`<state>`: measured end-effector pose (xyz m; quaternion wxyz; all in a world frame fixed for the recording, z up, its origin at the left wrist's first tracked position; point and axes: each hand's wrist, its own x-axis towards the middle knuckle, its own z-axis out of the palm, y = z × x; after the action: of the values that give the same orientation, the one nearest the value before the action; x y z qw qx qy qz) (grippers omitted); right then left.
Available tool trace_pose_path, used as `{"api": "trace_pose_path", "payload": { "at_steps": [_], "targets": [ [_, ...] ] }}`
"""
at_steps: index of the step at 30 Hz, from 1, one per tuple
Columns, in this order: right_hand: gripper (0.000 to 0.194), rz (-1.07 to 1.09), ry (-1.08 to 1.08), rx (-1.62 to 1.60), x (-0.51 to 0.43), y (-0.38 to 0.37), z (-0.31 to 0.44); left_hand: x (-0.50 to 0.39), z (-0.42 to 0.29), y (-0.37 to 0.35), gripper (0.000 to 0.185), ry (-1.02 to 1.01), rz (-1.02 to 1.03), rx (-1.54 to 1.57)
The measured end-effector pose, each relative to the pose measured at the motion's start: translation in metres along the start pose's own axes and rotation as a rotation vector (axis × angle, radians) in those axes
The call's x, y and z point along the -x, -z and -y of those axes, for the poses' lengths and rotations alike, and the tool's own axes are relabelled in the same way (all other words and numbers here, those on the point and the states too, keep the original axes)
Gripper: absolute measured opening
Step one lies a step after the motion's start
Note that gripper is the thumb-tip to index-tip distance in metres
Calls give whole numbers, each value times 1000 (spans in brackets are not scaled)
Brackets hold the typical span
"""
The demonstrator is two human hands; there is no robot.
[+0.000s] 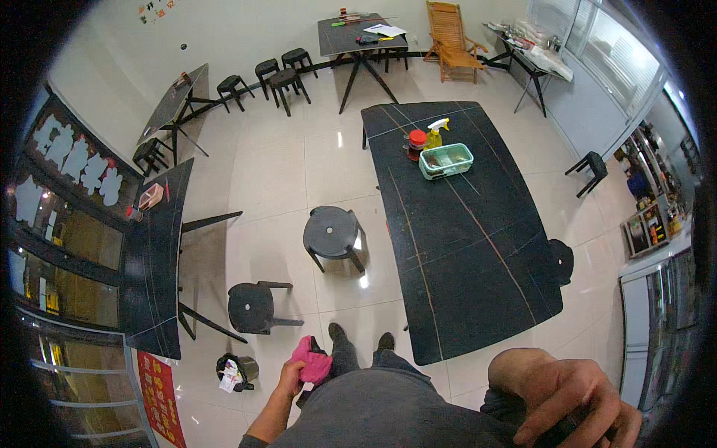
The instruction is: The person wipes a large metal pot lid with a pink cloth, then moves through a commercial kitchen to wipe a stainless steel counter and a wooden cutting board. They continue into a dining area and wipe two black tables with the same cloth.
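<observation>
My left hand point(291, 376) is low beside my left leg, closed on a bunched pink cloth point(311, 361); something dark shows behind the cloth. My right hand point(582, 400) is raised near the camera at the lower right, its fingers curled; whether it holds anything is hidden. Ahead and to the right stands a dark table point(459, 235) with pale and rust-coloured lines. On its far part are a light-green rectangular container point(446, 161), a red-lidded jar point(416, 145) and a spray bottle point(434, 136) with yellow liquid, close together.
Black stools point(333, 231) point(251, 307) stand on the tiled floor between the tables. A lined waste bin point(238, 373) is at the lower left. Another dark table point(154, 252) runs along the left. At the back are a cluttered table point(358, 35) and a wooden reclining chair point(451, 39).
</observation>
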<state>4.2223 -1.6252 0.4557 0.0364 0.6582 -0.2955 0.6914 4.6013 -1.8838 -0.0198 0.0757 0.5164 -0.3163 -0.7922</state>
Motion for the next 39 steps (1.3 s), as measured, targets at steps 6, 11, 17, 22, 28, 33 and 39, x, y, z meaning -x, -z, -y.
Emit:
{"api": "trace_pose_path", "payload": {
  "at_steps": [6,11,17,22,28,33,39],
  "targets": [
    [52,95,-127,3,-10,-16,12,-22,-54,-2,42,-17,163,145],
    [51,-49,-20,157,-14,-58,-1,-42,-95,-19,57,-47,282,60],
    [47,-76,-24,269,-19,-92,-8,-80,-139,-30,52,-87,235,-216],
    [43,-67,-204,331,-25,-105,4,-106,-174,-52,41,-116,281,-318],
    [43,-129,-97,451,-16,-101,-4,-138,-188,-84,45,-105,395,-431],
    [41,-68,-96,422,-16,-65,-9,-155,-175,-112,51,-135,410,-508],
    [41,-184,-412,485,-23,-33,16,-165,-161,-163,63,-208,466,-598]
  ]
}}
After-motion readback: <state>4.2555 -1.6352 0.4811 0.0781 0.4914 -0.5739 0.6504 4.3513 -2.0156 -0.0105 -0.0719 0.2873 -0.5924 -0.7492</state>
